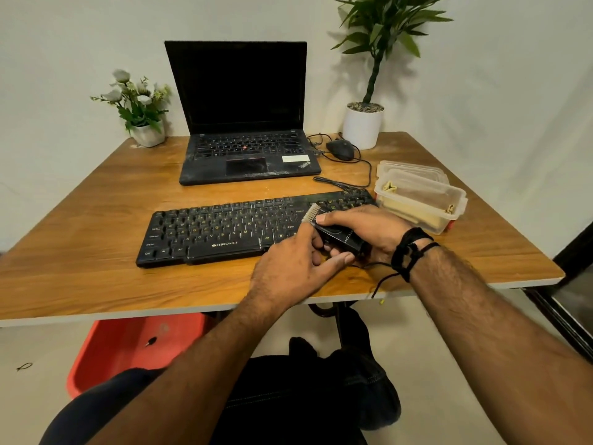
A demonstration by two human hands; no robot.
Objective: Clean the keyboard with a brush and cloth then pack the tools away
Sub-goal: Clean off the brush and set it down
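We look down on a wooden table [96,220] set against a pale wall, and it carries everything we work with. The tall potted plant [365,123] in its white pot stands at the far right corner. An open black laptop [244,123], screen dark, sits at the back middle. Just in front of it lies the black keyboard [208,229], stretched across the table's middle and turned slightly so its right end points away from us. Touching or just beside that right end stands a clear plastic container [420,200] with clip handles, and what seems to be its lid rests behind it. A smaller pot of white flowers [141,104] is at the far left corner. A black mouse [341,149] lies between the laptop and the tall plant, its cable looping toward the keyboard.

Both hands meet over the keyboard's right part. Our right hand [369,229], a black thread band on its wrist, curls round the black body of the brush [337,236], index finger laid along the top. Our left hand [295,261] comes in from the left, its fingers bent against the near side of the brush body and thumb beneath it. The pale bristles [310,213] point up and left, just above or on the keys near the Enter area; we cannot tell whether they touch.

Under the table a red bin [128,348] shows beside our dark-clad knees.
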